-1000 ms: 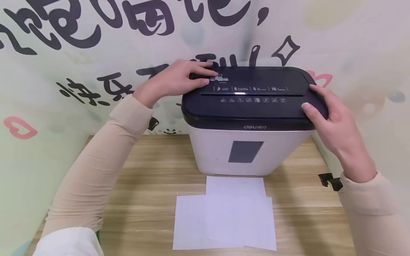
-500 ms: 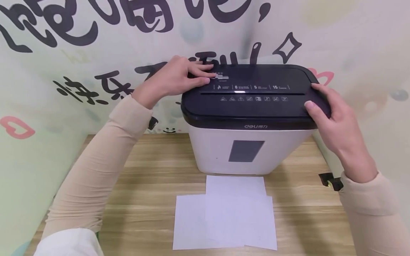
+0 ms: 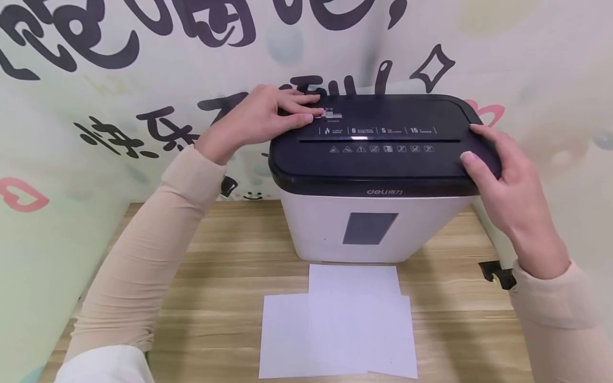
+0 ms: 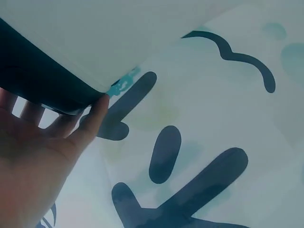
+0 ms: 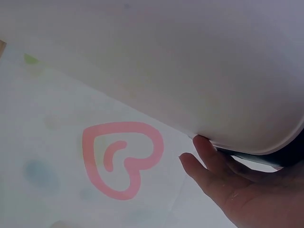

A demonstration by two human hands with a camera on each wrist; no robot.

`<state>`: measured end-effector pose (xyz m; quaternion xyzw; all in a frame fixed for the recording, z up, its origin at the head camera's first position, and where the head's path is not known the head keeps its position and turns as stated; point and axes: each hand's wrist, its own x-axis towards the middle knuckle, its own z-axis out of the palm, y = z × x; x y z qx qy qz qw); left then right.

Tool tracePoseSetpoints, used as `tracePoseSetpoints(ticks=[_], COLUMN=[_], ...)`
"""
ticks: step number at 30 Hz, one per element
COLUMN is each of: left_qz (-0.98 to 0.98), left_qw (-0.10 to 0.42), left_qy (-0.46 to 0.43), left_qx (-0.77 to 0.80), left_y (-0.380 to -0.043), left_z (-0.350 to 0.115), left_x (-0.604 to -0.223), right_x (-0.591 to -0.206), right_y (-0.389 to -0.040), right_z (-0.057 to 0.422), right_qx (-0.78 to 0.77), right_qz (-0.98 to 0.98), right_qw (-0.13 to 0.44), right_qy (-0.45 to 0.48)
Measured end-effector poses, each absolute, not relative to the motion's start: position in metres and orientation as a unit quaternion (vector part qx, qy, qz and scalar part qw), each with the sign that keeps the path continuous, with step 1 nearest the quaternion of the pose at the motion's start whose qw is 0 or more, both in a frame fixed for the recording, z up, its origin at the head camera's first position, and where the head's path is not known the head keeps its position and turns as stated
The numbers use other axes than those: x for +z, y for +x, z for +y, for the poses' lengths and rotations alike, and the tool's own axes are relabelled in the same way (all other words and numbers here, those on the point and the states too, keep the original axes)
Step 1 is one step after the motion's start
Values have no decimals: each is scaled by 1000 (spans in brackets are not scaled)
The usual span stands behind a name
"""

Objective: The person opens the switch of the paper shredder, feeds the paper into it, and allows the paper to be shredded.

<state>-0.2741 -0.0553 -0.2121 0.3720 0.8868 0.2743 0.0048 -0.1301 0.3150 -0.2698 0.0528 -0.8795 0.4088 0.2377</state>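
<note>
A paper shredder with a white body and black lid stands on the wooden table. At the lid's back left, my left hand lies with fingers extended. Its index fingertip touches the grey slide switch, the thumb just in front. The left wrist view shows one finger of it against the lid's edge. My right hand holds the lid's right end, thumb and index finger on top. Its other fingers reach below the black rim along the white side. Three overlapping white paper sheets lie in front.
A decorated wall with black lettering and pink hearts rises close behind and at both sides. Black tape sticks at the table's right edge. The wooden tabletop shows left of the sheets. The feed slot crosses the lid.
The shredder's lid and my right hand shift slightly rightward in the view, while the left hand stays at the switch. The slide's position shows no clear difference.
</note>
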Motion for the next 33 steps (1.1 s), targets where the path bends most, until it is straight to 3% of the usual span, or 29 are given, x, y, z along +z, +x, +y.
tracePoseSetpoints(ticks=[15, 33], left_qz=[886, 883], left_qw=[5, -25], left_qy=[378, 369], left_qx=[270, 289], left_y=[-275, -269], left_z=[-51, -65], left_x=[-215, -227], right_x=[-272, -275], right_y=[-131, -129], right_z=[314, 316], right_qx=[421, 419], right_qz=[-865, -874], right_qw=[264, 242], right_qy=[68, 42])
